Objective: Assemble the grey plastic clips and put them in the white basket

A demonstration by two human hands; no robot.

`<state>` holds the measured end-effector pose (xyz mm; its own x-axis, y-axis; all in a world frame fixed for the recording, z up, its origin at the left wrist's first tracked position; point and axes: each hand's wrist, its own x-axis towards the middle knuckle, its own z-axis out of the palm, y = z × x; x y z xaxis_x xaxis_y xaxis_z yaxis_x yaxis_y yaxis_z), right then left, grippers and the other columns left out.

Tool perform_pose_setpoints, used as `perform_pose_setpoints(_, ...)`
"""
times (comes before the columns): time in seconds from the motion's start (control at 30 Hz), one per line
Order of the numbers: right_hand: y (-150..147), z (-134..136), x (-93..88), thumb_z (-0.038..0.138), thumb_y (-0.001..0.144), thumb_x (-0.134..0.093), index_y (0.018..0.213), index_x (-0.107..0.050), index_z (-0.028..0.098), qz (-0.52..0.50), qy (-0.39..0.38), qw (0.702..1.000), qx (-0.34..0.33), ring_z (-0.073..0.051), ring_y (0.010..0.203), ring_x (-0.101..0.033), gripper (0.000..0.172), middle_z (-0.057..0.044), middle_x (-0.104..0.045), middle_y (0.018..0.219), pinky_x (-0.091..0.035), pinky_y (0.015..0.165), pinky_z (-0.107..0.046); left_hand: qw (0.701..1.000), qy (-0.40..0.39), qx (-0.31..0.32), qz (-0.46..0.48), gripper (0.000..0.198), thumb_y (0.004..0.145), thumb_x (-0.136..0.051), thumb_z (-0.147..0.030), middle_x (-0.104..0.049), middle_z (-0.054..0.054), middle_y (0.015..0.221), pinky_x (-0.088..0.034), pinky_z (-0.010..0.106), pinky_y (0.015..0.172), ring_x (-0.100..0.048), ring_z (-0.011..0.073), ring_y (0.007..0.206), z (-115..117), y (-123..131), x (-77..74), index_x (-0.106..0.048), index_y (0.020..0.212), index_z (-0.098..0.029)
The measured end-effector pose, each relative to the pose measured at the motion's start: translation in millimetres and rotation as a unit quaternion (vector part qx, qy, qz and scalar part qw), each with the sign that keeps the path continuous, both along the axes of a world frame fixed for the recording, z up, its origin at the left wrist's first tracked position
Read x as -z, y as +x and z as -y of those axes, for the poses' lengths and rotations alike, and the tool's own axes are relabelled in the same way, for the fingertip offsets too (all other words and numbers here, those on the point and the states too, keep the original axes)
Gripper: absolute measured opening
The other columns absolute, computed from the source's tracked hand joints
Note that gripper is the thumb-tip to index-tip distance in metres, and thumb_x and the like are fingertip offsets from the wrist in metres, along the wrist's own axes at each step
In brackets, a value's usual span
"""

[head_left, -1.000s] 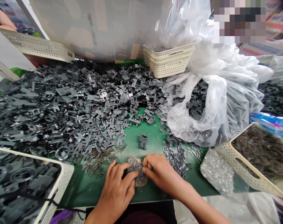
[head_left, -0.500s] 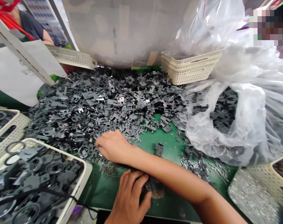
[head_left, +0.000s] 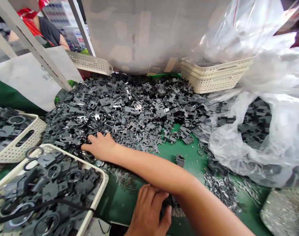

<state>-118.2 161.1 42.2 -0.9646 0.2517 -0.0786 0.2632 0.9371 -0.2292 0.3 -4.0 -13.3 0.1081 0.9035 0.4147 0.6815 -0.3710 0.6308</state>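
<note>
The right hand [head_left: 100, 146] was stretched across the bench, its fingers [head_left: 92, 139] released and spread, with their tips resting at the near edge of a heap of dark grey slotted flat parts [head_left: 129, 111]; no part could be seen gripped by them; the heap lay on a green work mat [head_left: 141, 193], and ring-shaped pieces were mixed through it.

The left hand [head_left: 149, 209] was kept low at the bench's near edge, its fingers [head_left: 149, 196] curved inward beside a small dark clump of parts [head_left: 167, 203]; the clump was largely hidden by the right forearm [head_left: 151, 167], so whether it was actually grasped could not be told.

A single slotted part [head_left: 180, 160] was left lying on the mat, well beyond the left hand; a small heap of silvery metal bits [head_left: 220, 190] was seen to its right; fine dark springs [head_left: 126, 180] were scattered just beyond the left hand.

A cream perforated basket [head_left: 103, 183] filled with slotted parts and rings stood just beside the right hand, with a black cable [head_left: 43, 205] laid across it; a clear plastic bag [head_left: 238, 154] of similar parts was slumped on the right; stacked cream baskets [head_left: 213, 77] were placed behind the heap; a co-worker [head_left: 47, 32] was seen in the distance.
</note>
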Motion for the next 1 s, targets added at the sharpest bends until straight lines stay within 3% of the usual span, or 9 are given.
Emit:
perform_pose_setpoints(0.13, 15, -4, -3.2, 0.013, 0.095, -0.039, 0.125, -0.050, 0.030, -0.066, 0.019, 0.997, -0.020, -0.030, 0.106, -0.048, 0.036, -0.011, -0.047, 0.120, -0.053, 0.069, -0.039, 1.000, 0.007, -0.003, 0.003, 0.025, 0.082, -0.050, -0.016, -0.062, 0.009, 0.096, -0.051, 0.040, 0.081, -0.060, 0.0221, 0.088, -1, 0, -5.5, -0.054, 0.107, -0.017)
perform_pose_setpoints(0.27, 51, -13, -16.0, 0.010, 0.092, -0.044, 0.111, -0.056, 0.022, -0.113, 0.035, 0.993, -0.021, -0.024, 0.092, -0.049, 0.025, -0.010, -0.052, 0.105, -0.050, 0.070, -0.034, 1.000, -0.020, 0.008, -0.001, 0.024, 0.083, -0.050, -0.015, -0.061, 0.008, 0.094, -0.050, 0.040, 0.080, -0.058, 0.0215, 0.086, 0, -1, -10.3, -0.054, 0.106, -0.017)
perform_pose_setpoints(0.47, 124, -27, -26.8, 0.004, 0.080, -0.062, 0.093, -0.059, 0.018, -0.160, -0.157, 0.972, 0.069, -0.020, 0.093, -0.053, 0.019, -0.004, -0.061, 0.094, -0.041, 0.090, -0.035, 0.999, -0.029, -0.006, 0.013, 0.025, 0.084, -0.052, -0.015, -0.061, 0.007, 0.098, -0.050, 0.036, 0.080, -0.058, 0.0208, 0.090, 3, -1, -6.8, -0.055, 0.108, -0.020)
perform_pose_setpoints(0.6, 173, -20, -27.2, 0.012, 0.080, -0.068, 0.092, -0.058, 0.017, -0.185, -0.192, 0.950, 0.164, -0.020, 0.096, -0.054, 0.016, -0.004, -0.063, 0.097, -0.041, 0.088, -0.036, 0.990, -0.043, -0.074, 0.112, 0.019, 0.086, -0.053, -0.020, -0.060, 0.006, 0.102, -0.048, 0.034, 0.085, -0.058, 0.0199, 0.097, 4, -3, -5.3, -0.059, 0.103, -0.024)
perform_pose_setpoints(0.67, 194, -8, -27.4, 0.015, 0.081, -0.067, 0.091, -0.057, 0.016, -0.189, -0.218, 0.937, 0.194, -0.017, 0.087, -0.057, 0.014, -0.002, -0.063, 0.091, -0.045, 0.080, -0.031, 0.962, -0.081, -0.145, 0.215, 0.015, 0.088, -0.052, -0.027, -0.060, 0.006, 0.102, -0.047, 0.034, 0.084, -0.059, 0.0192, 0.094, 1, -4, -8.9, -0.060, 0.099, -0.023)
perform_pose_setpoints(0.77, 219, 18, -26.5, 0.016, 0.083, -0.065, 0.089, -0.056, 0.016, -0.213, -0.304, 0.898, 0.236, -0.013, 0.076, -0.058, 0.011, 0.002, -0.063, 0.083, -0.046, 0.069, -0.023, 0.882, -0.167, -0.218, 0.384, 0.030, 0.087, -0.053, -0.041, -0.061, 0.007, 0.103, -0.049, 0.032, 0.082, -0.061, 0.0184, 0.090, -10, -7, -19.5, -0.055, 0.109, -0.021)
perform_pose_setpoints(0.87, 237, 47, -24.7, 0.017, 0.082, -0.067, 0.089, -0.058, 0.018, -0.265, -0.306, 0.876, 0.263, -0.015, 0.084, -0.056, 0.011, 0.000, -0.062, 0.087, -0.044, 0.076, -0.027, 0.823, -0.224, -0.177, 0.491, 0.041, 0.085, -0.056, -0.048, -0.064, 0.007, 0.105, -0.046, 0.031, 0.089, -0.060, 0.0197, 0.100, -21, -6, -32.7, -0.053, 0.115, -0.020)
perform_pose_setpoints(1.0, 263, 72, -30.5, 0.023, 0.087, -0.062, 0.099, -0.058, 0.020, -0.272, -0.227, 0.907, 0.227, -0.018, 0.090, -0.053, 0.013, -0.004, -0.061, 0.095, -0.040, 0.082, -0.033, 0.773, -0.285, -0.100, 0.558, 0.031, 0.079, -0.065, -0.045, -0.067, 0.003, 0.088, -0.045, 0.024, 0.081, -0.059, 0.0160, 0.087, -21, 0, -52.2, -0.063, 0.092, -0.018)
